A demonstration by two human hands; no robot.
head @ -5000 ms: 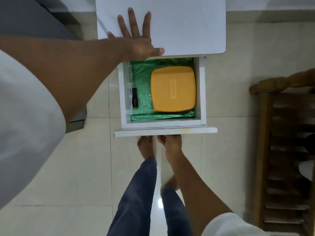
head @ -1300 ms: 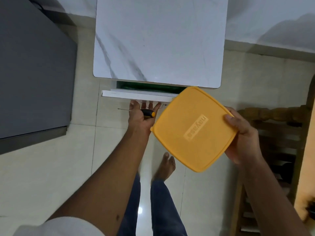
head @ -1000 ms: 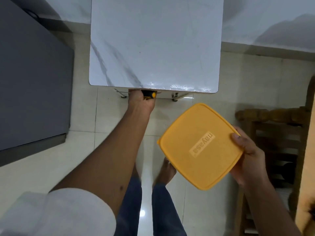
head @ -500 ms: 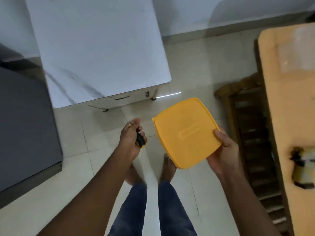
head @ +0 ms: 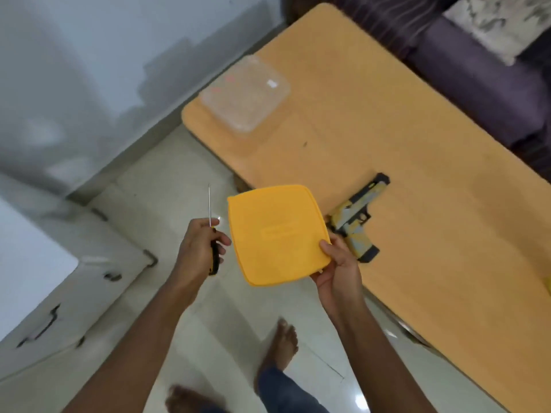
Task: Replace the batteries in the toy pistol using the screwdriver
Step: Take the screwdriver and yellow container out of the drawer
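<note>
A: Is the light soft and dim?
B: Yes, with a broad grey shadow on the wall left of the table (head: pixel 402 162). A glare spot shines on the floor tiles (head: pixel 185 180) below it.
A: Sharpness?
B: Motion blur smears everything; the cabinet (head: pixel 74 281) far left bends with wide-angle distortion.

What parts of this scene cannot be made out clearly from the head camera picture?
- Orange box in the right hand: lid shut, contents hidden.
- Toy pistol on the table: grip end hidden behind box and hand.
- Screwdriver: handle mostly wrapped by the left hand.
- Clear container: blurred, contents unclear.
</note>
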